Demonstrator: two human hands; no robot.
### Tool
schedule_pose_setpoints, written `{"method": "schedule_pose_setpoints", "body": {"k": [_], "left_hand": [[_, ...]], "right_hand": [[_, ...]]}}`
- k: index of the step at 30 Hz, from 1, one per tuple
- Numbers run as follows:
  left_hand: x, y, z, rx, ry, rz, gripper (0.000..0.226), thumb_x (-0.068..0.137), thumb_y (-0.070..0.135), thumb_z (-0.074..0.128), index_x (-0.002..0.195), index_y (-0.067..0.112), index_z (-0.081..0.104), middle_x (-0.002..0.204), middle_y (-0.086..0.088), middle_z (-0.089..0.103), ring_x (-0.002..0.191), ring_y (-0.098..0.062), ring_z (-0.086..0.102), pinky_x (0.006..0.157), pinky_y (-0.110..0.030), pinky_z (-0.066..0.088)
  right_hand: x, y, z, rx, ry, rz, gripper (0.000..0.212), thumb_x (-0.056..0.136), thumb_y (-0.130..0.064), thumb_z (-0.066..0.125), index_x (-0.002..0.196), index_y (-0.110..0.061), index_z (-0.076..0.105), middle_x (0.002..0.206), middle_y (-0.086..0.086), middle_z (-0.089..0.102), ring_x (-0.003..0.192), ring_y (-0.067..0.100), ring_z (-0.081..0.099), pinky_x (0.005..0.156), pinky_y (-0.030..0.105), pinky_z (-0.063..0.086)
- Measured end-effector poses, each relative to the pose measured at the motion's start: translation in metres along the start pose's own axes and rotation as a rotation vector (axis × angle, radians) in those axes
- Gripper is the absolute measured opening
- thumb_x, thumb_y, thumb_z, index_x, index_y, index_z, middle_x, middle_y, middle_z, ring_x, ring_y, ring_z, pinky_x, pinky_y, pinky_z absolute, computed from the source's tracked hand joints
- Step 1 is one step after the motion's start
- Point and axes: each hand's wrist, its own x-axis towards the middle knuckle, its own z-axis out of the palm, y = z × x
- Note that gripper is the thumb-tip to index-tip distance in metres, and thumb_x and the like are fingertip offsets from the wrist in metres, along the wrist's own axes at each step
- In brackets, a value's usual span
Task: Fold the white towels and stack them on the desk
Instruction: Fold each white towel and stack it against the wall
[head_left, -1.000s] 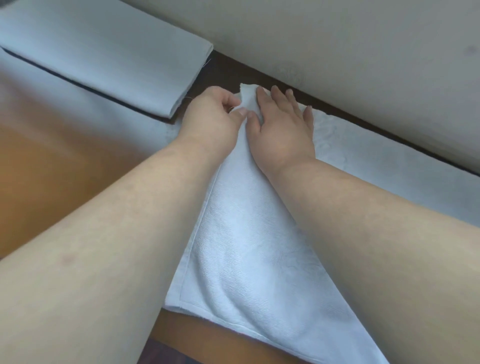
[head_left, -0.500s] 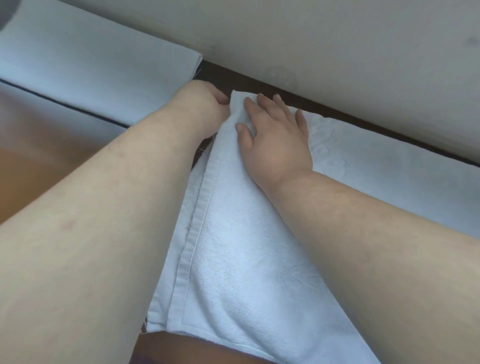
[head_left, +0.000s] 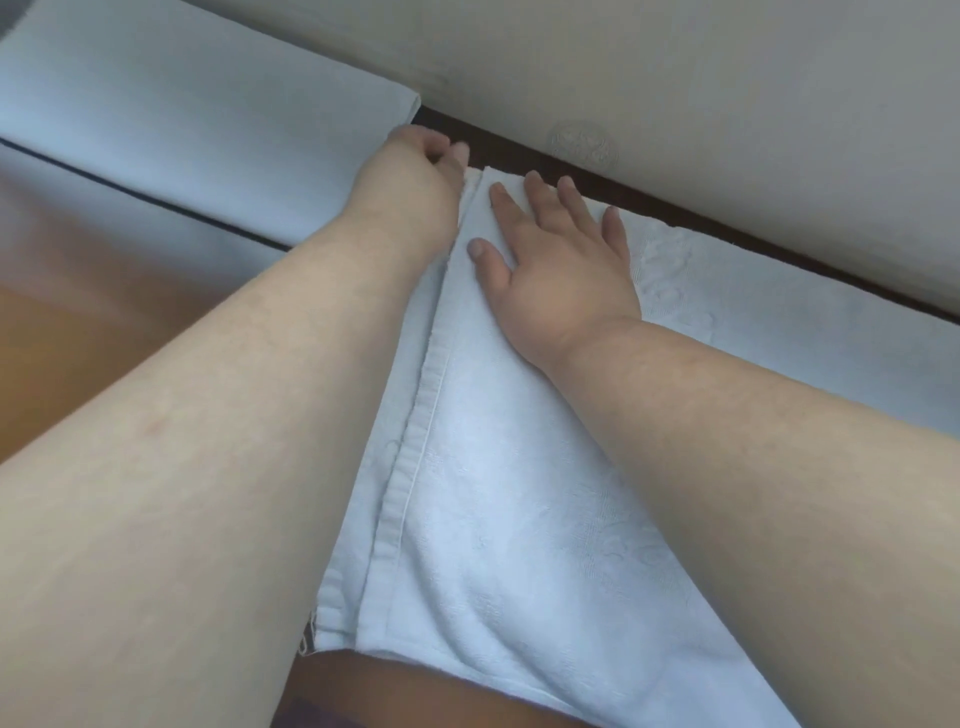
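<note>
While the wooden tabletop carries everything, a folded white towel lies along its far edge by the wall, reaching toward the near edge. Another folded towel sits at the far left corner. Flat on the upper layer, the right hand presses with straight fingers. At the towel's far left corner, the left hand curls its fingers; whether its grip holds cloth cannot be told.

The right hand lies flat on the folded towel, near its far corner. Just left of it, the left hand sits at the towel's far left edge. Beyond and left of both hands lies a stack of folded towels on the desk, against the wall.
</note>
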Motion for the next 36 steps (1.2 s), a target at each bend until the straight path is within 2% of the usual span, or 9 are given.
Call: {"method": "schedule_pose_setpoints", "body": {"k": [4,7,11,17,20,23,28,31,36], "left_hand": [[-0.063,-0.016,-0.026,0.233,0.056,0.096,0.022,0.092,0.039,0.055,0.111,0.03,0.062,0.108,0.002,0.064,0.096,-0.017,0.061,0.077,-0.024,0.044],[-0.134,-0.038,-0.031,0.307,-0.097,-0.046,0.026,0.086,0.055,0.059,0.099,0.033,0.062,0.088,0.011,0.064,0.081,-0.012,0.061,0.069,-0.027,0.045],[-0.202,-0.061,-0.037,0.314,-0.195,-0.158,0.037,0.081,0.064,0.061,0.102,0.033,0.059,0.085,0.015,0.059,0.077,-0.004,0.056,0.062,-0.026,0.04],[-0.215,-0.076,-0.05,0.336,-0.275,-0.18,0.038,0.083,0.061,0.061,0.088,0.024,0.055,0.084,0.005,0.059,0.072,-0.013,0.055,0.054,-0.027,0.034],[-0.214,-0.081,-0.058,0.199,-0.234,-0.199,0.036,0.09,0.056,0.054,0.108,0.025,0.055,0.084,0.004,0.054,0.072,-0.014,0.052,0.053,-0.029,0.03],[-0.213,-0.088,-0.057,0.147,-0.18,-0.226,0.028,0.093,0.052,0.052,0.1,0.025,0.051,0.077,0.003,0.053,0.064,-0.014,0.05,0.051,-0.03,0.029],[-0.209,-0.093,-0.054,0.093,-0.195,-0.238,0.024,0.093,0.048,0.054,0.107,0.03,0.057,0.094,0.005,0.064,0.085,-0.015,0.061,0.063,-0.027,0.044],[-0.209,-0.098,-0.056,-0.012,-0.207,-0.289,0.025,0.089,0.051,0.056,0.101,0.031,0.064,0.095,0.005,0.07,0.087,-0.016,0.067,0.08,-0.036,0.054],[-0.204,-0.1,-0.065,0.083,-0.316,-0.284,0.02,0.087,0.036,0.051,0.098,0.027,0.065,0.095,-0.001,0.071,0.088,-0.023,0.067,0.08,-0.043,0.055]], "right_hand": [[0.001,-0.002,-0.003,-0.033,-0.036,0.016,0.066,0.094,-0.062,0.013,0.155,-0.036,0.015,0.164,-0.003,0.009,0.151,0.02,0.001,0.119,0.048,-0.004],[0.003,-0.003,-0.007,-0.037,-0.07,0.026,0.063,0.097,-0.058,0.017,0.155,-0.035,0.015,0.165,-0.003,0.008,0.151,0.02,0.001,0.119,0.049,-0.003],[-0.012,-0.003,-0.033,0.321,-0.068,-0.002,0.054,0.099,-0.039,0.037,0.152,-0.034,0.028,0.163,0.002,0.016,0.15,0.023,0.01,0.121,0.045,0.006],[-0.104,-0.052,-0.035,0.155,-0.209,-0.571,0.04,0.093,-0.024,0.047,0.128,-0.04,0.06,0.136,-0.011,0.054,0.124,0.027,0.041,0.101,0.043,0.037],[-0.111,-0.064,-0.021,0.108,-0.307,-0.54,0.035,0.099,-0.033,0.041,0.129,-0.042,0.057,0.132,-0.016,0.055,0.124,0.026,0.038,0.099,0.039,0.034],[-0.105,-0.06,-0.016,0.17,-0.286,-0.488,0.037,0.099,-0.039,0.042,0.133,-0.039,0.054,0.137,-0.01,0.053,0.13,0.024,0.035,0.102,0.04,0.03],[-0.116,-0.049,0.0,0.073,-0.214,-0.465,0.061,0.095,-0.053,0.042,0.151,-0.029,0.032,0.16,-0.002,0.026,0.15,0.021,0.011,0.119,0.044,0.007],[-0.12,-0.046,0.003,0.081,-0.152,-0.444,0.07,0.092,-0.058,0.042,0.153,-0.027,0.025,0.164,0.002,0.015,0.151,0.02,0.005,0.121,0.044,-0.001],[-0.115,-0.049,0.004,-0.028,-0.125,-0.287,0.104,0.072,-0.084,0.037,0.155,-0.028,0.01,0.165,0.003,0.002,0.151,0.021,-0.003,0.118,0.054,-0.007]]}}
